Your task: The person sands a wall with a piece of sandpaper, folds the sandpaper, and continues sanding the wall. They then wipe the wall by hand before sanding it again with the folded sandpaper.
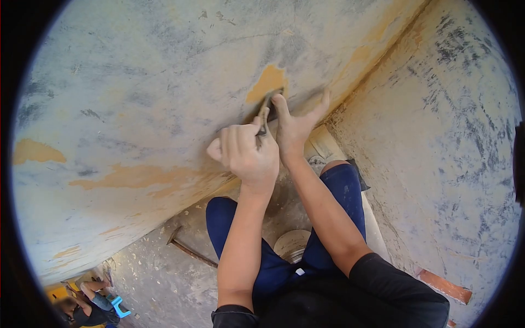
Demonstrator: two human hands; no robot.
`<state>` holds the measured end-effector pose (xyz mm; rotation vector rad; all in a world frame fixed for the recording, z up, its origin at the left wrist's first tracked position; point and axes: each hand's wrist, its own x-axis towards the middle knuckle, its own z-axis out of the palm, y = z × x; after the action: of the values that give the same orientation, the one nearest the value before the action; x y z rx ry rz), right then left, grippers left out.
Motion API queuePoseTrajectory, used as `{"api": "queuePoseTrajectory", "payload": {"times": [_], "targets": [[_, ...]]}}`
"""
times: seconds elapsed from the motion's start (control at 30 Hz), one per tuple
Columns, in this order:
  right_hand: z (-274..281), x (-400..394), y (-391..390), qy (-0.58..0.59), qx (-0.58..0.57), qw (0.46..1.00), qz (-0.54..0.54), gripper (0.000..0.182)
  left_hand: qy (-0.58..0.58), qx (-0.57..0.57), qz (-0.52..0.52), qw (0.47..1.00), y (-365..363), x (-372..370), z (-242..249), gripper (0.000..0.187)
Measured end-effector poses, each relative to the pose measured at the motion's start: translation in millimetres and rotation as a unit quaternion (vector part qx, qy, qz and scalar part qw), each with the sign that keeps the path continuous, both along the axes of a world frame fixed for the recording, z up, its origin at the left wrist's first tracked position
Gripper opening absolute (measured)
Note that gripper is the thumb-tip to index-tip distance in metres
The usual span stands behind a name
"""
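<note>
Hands: while the left hand [246, 150] is pinching the thin tool [264, 116] in curled fingers, the right hand [293, 128] is spreading its fingers, its thumb reaching the upper end
Thin tool: its long axis is slanting up from the left hand toward the orange patch [266, 82] on the wall [136, 109], the right hand lying alongside
Floor [147, 273]: a hammer-like object [194, 253] is lying beyond the knees
Far corner: a person [90, 306] is sitting by a blue stool [118, 307]
Writing: none is showing legibly
</note>
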<state>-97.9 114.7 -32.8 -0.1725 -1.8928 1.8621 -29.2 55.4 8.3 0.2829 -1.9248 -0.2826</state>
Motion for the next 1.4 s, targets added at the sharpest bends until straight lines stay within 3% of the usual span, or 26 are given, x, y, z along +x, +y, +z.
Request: {"api": "queuePoseTrajectory", "payload": {"times": [0.07, 0.2, 0.3, 0.37, 0.43, 0.5, 0.57, 0.6, 0.7, 0.77, 0.83, 0.9, 1.0, 1.1, 1.2, 1.3, 1.37, 1.4], "targets": [[27.2, -5.7, -8.0, 0.127, 0.023, 0.989, 0.071, 0.125, 0.04, -0.017, 0.02, 0.999, -9.9, 2.9, 14.0, 0.037], [34.9, -11.2, -3.3, 0.208, 0.101, 0.971, 0.056, 0.126, 0.074, 0.019, 0.038, 0.996, -16.8, 4.7, 7.1, 0.036], [-3.0, -7.8, 2.7, 0.123, 0.065, 0.989, 0.04, 0.135, -0.018, 0.045, -0.008, 0.999, 0.6, 5.0, -10.6, 0.03], [-19.7, 0.9, 3.8, -0.002, 0.051, 0.999, -0.005, 0.134, -0.038, 0.046, -0.014, 0.998, 8.4, 4.0, -17.5, 0.03], [-16.7, -0.3, 1.1, 0.022, 0.05, 0.999, -0.005, 0.133, -0.058, 0.043, -0.019, 0.997, 7.7, 3.1, -10.6, 0.03], [-8.5, -2.5, -6.7, 0.043, 0.047, 0.998, 0.0, 0.132, 0.004, 0.011, 0.013, 1.0, -2.8, 6.1, 2.4, 0.033], [15.9, -10.2, -16.5, 0.191, 0.05, 0.98, 0.021, 0.131, 0.045, 0.001, 0.033, 0.998, -14.9, 6.8, 11.5, 0.034], [22.6, -7.6, -17.5, 0.188, 0.05, 0.981, 0.021, 0.131, 0.081, -0.005, 0.049, 0.995, -18.5, 7.9, 11.8, 0.036], [23.1, -3.2, -12.3, 0.188, 0.041, 0.981, 0.028, 0.13, 0.05, 0.013, 0.036, 0.998, -12.1, 9.9, -1.5, 0.035], [-5.8, 0.9, -4.3, 0.103, 0.084, 0.991, 0.019, 0.129, 0.026, 0.022, 0.03, 0.999, -5.0, 11.4, -10.9, 0.035], [-14.2, 7.2, -5.4, 0.074, 0.072, 0.995, 0.014, 0.128, -0.04, 0.069, -0.01, 0.997, 2.5, 13.3, -17.1, 0.033], [-17.8, 9.5, -10.3, 0.043, 0.055, 0.997, 0.01, 0.127, -0.027, 0.048, -0.001, 0.998, -3.2, 12.2, -10.2, 0.033], [-7.5, 9.5, -19.8, 0.086, 0.068, 0.994, 0.019, 0.125, 0.018, 0.009, 0.016, 1.0, -13.7, 10.2, 3.8, 0.033], [36.1, 6.9, -29.8, 0.147, -0.013, 0.988, 0.055, 0.121, 0.067, 0.01, 0.04, 0.997, -19.1, 10.9, 18.8, 0.032], [39.0, 1.0, -18.0, 0.217, 0.048, 0.973, 0.056, 0.124, 0.071, 0.032, 0.045, 0.996, -20.9, 11.4, 14.5, 0.032], [3.6, 0.1, -8.4, 0.171, 0.082, 0.981, 0.048, 0.123, 0.037, 0.027, 0.044, 0.998, -9.8, 9.7, -2.6, 0.033], [-14.1, 4.7, -3.0, 0.028, 0.052, 0.998, 0.014, 0.127, -0.046, 0.068, 0.002, 0.997, 2.0, 10.3, -14.7, 0.033], [-11.2, 5.4, -2.1, 0.029, 0.053, 0.998, 0.013, 0.127, -0.045, 0.068, 0.001, 0.997, 1.7, 9.8, -13.3, 0.033]]}}
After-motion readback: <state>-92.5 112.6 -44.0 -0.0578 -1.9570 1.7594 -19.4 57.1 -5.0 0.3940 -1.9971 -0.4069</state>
